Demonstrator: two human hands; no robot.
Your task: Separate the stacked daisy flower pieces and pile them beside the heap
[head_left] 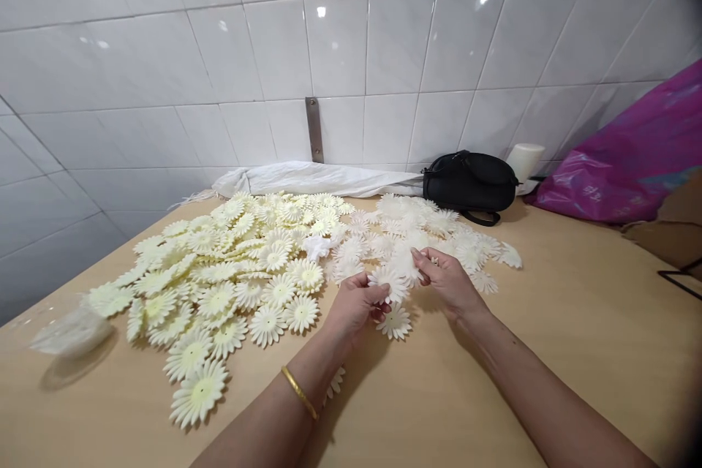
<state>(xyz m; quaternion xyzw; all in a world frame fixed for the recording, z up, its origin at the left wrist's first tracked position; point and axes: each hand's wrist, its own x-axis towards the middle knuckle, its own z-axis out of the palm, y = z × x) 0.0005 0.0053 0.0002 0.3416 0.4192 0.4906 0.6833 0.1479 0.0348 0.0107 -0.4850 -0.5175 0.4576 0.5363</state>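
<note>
Between thumb and fingers my left hand (pixel 359 301) grips a white daisy-shaped petal piece (pixel 388 282). My right hand (pixel 443 276), just to the right, pinches a thin, whitish translucent flower piece (pixel 409 263) by its edge. The two pieces overlap in view, and I cannot tell whether they touch. Below the fingers lies another white flower piece (pixel 395 322). A wide heap of pale yellow flower pieces (pixel 219 300) spreads over the left of the table. Behind my hands is a heap of whitish translucent flower pieces (pixel 411 213).
On the wooden table (pixel 548 351), a clear plastic bag (pixel 74 333) lies at the left. Along the tiled wall run a white cloth (pixel 329 179), a black zip case (pixel 470 181) and a white bottle (pixel 525 161). A purple bag (pixel 625 153) stands at the right by a cardboard box (pixel 674 227).
</note>
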